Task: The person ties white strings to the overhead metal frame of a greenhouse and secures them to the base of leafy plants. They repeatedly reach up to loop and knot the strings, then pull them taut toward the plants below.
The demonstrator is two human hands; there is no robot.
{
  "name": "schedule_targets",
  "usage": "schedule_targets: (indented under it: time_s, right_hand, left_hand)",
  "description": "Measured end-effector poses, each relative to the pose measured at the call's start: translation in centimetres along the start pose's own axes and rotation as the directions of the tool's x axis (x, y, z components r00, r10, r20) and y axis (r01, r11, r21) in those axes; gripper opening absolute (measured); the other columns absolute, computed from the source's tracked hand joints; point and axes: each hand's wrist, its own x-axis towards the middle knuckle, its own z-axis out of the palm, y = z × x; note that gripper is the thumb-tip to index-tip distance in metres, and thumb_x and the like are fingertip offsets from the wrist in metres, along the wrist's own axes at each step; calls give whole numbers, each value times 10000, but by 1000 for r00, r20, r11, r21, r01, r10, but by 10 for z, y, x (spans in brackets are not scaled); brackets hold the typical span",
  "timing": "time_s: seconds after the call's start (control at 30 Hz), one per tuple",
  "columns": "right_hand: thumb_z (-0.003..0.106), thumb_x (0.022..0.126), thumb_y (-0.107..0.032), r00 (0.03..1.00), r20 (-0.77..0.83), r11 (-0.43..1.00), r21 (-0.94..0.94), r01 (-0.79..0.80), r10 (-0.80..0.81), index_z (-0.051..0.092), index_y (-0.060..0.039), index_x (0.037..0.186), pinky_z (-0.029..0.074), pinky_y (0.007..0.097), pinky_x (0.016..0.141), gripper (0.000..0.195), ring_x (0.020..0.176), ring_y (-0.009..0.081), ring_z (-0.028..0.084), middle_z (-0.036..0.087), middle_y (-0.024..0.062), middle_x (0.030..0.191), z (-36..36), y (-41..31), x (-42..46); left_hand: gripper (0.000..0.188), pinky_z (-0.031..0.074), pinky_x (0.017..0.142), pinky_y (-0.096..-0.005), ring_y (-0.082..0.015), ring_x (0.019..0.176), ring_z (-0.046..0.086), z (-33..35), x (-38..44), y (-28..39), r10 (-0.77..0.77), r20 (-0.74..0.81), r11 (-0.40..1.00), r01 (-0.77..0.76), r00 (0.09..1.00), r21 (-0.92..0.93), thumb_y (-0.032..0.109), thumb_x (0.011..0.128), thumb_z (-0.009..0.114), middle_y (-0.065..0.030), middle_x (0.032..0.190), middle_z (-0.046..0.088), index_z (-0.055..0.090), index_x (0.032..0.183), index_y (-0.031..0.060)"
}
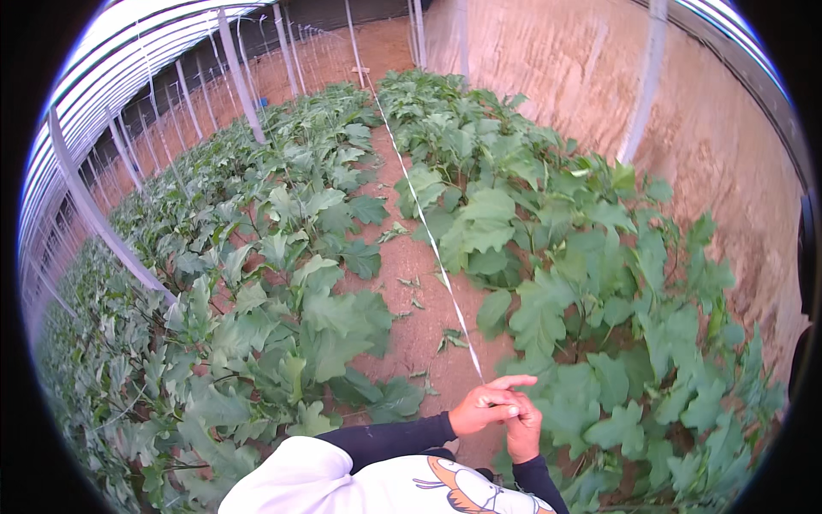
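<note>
A white twine [420, 215] runs taut above the soil path, from a post at the far end down to my hands. My left hand [478, 406] is closed where the twine reaches it, its index finger pointing right. Pressed up against it from the right is my right hand [525, 427], fingers bent. The left hand and thumb partly cover its fingertips, so whether it also grips the twine is hidden. Both hands are in front of my body, above the path. Leafy eggplant plants [546, 315] stand close to the right hand.
More eggplant plants [257, 321] fill the left side. Leaf scraps lie on the soil path [398, 289]. Slanted posts [103, 212] and hanging strings stand among the left rows under a translucent arched roof [148, 38]. An earthen wall [546, 83] rises at right, with a post [644, 83] before it.
</note>
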Motion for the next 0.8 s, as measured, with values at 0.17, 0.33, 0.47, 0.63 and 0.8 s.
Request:
schedule_targets:
  time_s: [0.17, 0.33, 0.47, 0.63, 0.8]
  right_hand:
    - [591, 889, -262, 984, 149, 981, 153, -123, 100, 590, -16, 946, 451, 234, 599, 252, 651, 95, 538, 590, 24, 792, 53, 25, 93]
    - [545, 890, -115, 950, 223, 947, 187, -261, 218, 568, 2, 887, 474, 251, 613, 119, 656, 117, 572, 613, 70, 775, 72, 46, 159]
    - [555, 882, -113, 903, 216, 893, 182, -411, 372, 570, -7, 872, 452, 232, 570, 108, 613, 108, 553, 603, 50, 720, 53, 74, 216]
    - [567, 863, -155, 801, 294, 852, -234, -469, 522, 581, -24, 811, 452, 278, 530, 142, 565, 134, 569, 608, 54, 653, 5, 134, 295]
    - [559, 820, -290, 771, 417, 544, -832, 111, 481, 606, -96, 819, 484, 405, 612, 199, 675, 335, 610, 629, 143, 740, -78, 259, 363]
  left_hand:
    - [198, 434, 878, -318, -182, 1080, 519, -104, 18, 16, -226, -51, 974, 225, 973, -31, 122, 890, 535, -136, 1314, 460, 664, 1004, 23]
    - [690, 405, 921, -378, -241, 1061, 547, -183, 45, 21, -77, 15, 865, 60, 997, 499, 330, 866, 573, -121, 1235, 529, 226, 1428, 131]
    - [570, 290, 1015, -402, -221, 1028, 557, -251, 60, -2, -166, 16, 569, 82, 986, 818, 335, 875, 545, -66, 1029, 618, 350, 1373, 137]
    - [176, 330, 976, -398, -165, 908, 575, -384, 89, -51, -208, 74, 145, -44, 975, 988, 245, 864, 540, -7, 903, 607, 634, 952, 124]
    - [94, 311, 1004, -422, -168, 872, 580, -539, 127, -66, -400, 11, -131, -69, 916, 989, 227, 829, 540, -1, 781, 533, 591, 885, 172]
